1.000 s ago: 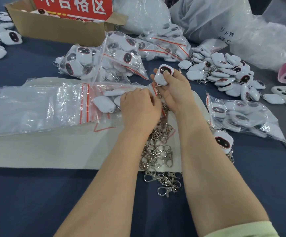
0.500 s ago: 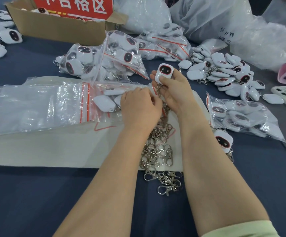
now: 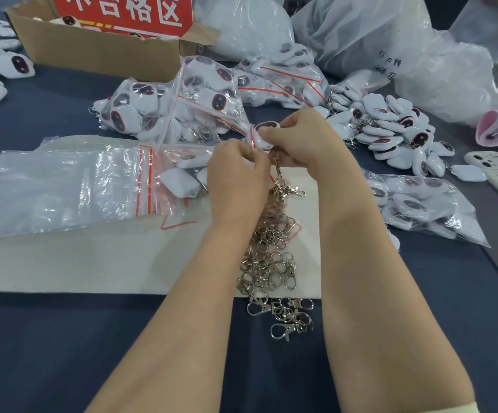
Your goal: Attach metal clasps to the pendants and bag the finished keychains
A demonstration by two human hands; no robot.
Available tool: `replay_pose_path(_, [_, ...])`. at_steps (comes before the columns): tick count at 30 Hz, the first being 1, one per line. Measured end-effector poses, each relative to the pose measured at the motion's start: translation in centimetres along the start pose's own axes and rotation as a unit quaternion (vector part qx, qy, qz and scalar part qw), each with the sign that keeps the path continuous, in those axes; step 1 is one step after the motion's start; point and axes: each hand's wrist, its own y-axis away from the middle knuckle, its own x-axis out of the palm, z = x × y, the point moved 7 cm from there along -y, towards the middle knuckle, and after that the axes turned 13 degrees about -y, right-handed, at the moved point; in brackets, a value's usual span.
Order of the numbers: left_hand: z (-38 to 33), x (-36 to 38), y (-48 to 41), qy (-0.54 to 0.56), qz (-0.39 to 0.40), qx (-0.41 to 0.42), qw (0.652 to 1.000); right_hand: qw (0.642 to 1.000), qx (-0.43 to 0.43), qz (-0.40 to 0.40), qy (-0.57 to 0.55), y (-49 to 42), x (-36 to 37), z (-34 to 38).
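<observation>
Right grip [image 3: 301, 141] pinches the pendant [image 3: 267, 126]; left grip [image 3: 236, 177] curls alongside.

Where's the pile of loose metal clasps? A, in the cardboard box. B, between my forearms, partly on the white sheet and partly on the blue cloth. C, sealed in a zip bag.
B: the metal clasps lie heaped in the open, spilling over the near edge of the white sheet onto the blue cloth.
</observation>
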Motion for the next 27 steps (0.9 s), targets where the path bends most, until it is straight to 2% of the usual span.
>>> replay_pose_path(3, [0.1, -0.5, -0.1, 0.103, -0.025, -0.024, 0.994, 0.995, 0.021, 0.074, 0.07, 0.9, 0.6, 0.8])
replay_pose_path(5, [-0.4, -0.7, 0.0, 0.139, -0.028, -0.008, 0.99, 0.989, 0.02, 0.112, 0.099, 1.2, 1.1, 0.9])
replay_pose_path(6, [-0.7, -0.8, 0.1, 0.139, -0.03, 0.01, 0.99, 0.989, 0.017, 0.12, 0.08, 1.3, 1.4, 0.9])
replay_pose_path(8, [-1.3, -1.1, 0.2, 0.115, -0.043, 0.053, 0.991, 0.992, 0.015, 0.119, -0.041, 1.2, 1.7, 0.8])
replay_pose_path(11, [-1.9, -1.2, 0.3, 0.098, -0.056, 0.094, 0.989, 0.96, 0.029, 0.147, -0.235, 1.4, 2.4, 0.9])
replay_pose_path(13, [-2.1, -1.3, 0.5, 0.105, -0.063, 0.106, 0.987, 0.946, 0.051, 0.195, -0.253, 1.8, 3.1, 0.6])
replay_pose_path(15, [-2.1, -1.6, 0.7, 0.109, -0.071, 0.11, 0.985, 0.94, 0.072, 0.249, -0.219, 2.7, 3.6, 0.1])
replay_pose_path(17, [-2.1, -1.6, 0.7, 0.096, -0.078, 0.115, 0.986, 0.94, 0.081, 0.266, -0.199, 3.0, 3.6, -0.3])
replay_pose_path(19, [-2.2, -1.3, 0.6, 0.07, -0.068, 0.12, 0.988, 0.958, 0.066, 0.213, -0.18, 2.4, 2.7, -0.1])
replay_pose_path(23, [-2.2, 0.2, 0.5, -0.021, -0.012, 0.114, 0.993, 0.978, 0.058, -0.012, -0.201, 0.6, -1.5, -0.6])
replay_pose_path(25, [-2.7, 0.9, 0.7, -0.079, -0.002, 0.113, 0.99, 0.989, 0.034, -0.102, -0.098, -0.3, -3.6, -1.5])
replay_pose_path(27, [-3.6, 1.7, 0.5, -0.125, 0.006, 0.113, 0.986, 0.984, 0.009, -0.176, 0.001, -1.1, -5.4, -2.2])
